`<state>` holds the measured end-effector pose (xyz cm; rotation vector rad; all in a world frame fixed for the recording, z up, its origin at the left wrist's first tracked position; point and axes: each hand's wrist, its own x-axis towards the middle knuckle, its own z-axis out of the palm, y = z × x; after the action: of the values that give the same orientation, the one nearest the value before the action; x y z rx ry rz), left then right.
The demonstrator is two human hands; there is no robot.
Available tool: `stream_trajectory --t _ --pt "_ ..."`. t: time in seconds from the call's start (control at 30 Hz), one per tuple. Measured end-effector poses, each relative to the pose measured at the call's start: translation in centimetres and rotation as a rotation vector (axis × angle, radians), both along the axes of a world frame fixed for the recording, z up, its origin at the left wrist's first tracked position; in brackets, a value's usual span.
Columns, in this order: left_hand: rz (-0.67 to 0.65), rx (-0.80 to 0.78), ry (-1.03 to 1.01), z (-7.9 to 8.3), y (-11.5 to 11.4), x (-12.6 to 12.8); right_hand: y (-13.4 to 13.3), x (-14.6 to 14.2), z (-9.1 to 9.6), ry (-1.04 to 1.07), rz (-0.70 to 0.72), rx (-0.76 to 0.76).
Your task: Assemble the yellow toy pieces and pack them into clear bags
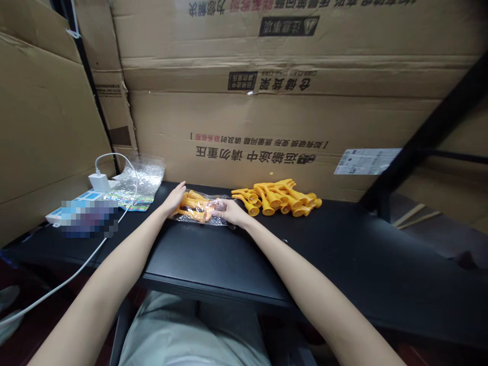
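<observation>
A clear plastic bag point(198, 208) holding several orange plastic parts lies on the black table point(213, 254) in front of me. My left hand point(174, 197) rests on the bag's left end with its fingers laid over it. My right hand point(229, 209) pinches the bag's right end, fingers closed on the plastic. To the right of the bag, a loose pile of orange parts point(280, 198) lies against the cardboard wall.
A stack of clear plastic bags point(143, 178) lies at the back left. Beside it are a white charger point(99, 181), a power strip point(82, 213) and a white cable point(64, 284). Cardboard boxes point(267, 117) wall the back and left. A black shelf strut point(430, 132) slants at right.
</observation>
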<state>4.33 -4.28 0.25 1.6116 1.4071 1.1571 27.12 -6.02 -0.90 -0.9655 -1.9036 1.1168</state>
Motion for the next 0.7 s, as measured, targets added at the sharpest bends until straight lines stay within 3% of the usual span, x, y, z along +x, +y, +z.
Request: stream_trajectory --t 0.2,0.33,0.57,0.7 --pt "-0.034 0.043 0.327 -1.0 1.0 0.0 0.3 -0.6 -0.6 -0.104 -0.105 0.091" --pt "-0.052 0.058 0.485 -1.3 1.3 -0.3 0.0 -0.2 0.4 -0.313 -0.249 0.242" --pt "0.009 0.102 0.541 -1.4 1.6 -1.6 -0.7 3.4 3.3 -0.850 -0.760 0.530" --pt "0.028 0.118 0.494 -1.8 1.9 -2.1 -0.2 4.9 2.8 -1.026 -0.822 0.453"
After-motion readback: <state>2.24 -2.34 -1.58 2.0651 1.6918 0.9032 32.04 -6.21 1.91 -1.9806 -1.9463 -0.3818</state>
